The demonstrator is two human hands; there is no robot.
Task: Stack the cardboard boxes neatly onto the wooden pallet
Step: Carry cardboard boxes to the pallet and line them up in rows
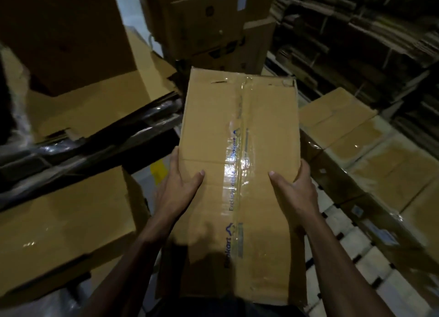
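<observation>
A long brown cardboard box (240,131) with clear printed tape down its middle fills the centre of the head view, held out in front of me. My left hand (179,188) grips its left edge, thumb lying on the top face. My right hand (295,191) grips the right edge the same way. The box's far right corner is torn. No wooden pallet shows clearly in this dim view.
A row of taped cardboard boxes (370,150) lies at the right. A larger box (64,224) sits at the lower left, with more boxes (90,108) behind it. Tall stacked boxes (213,24) stand ahead. Bundles of flattened cardboard (368,32) fill the upper right.
</observation>
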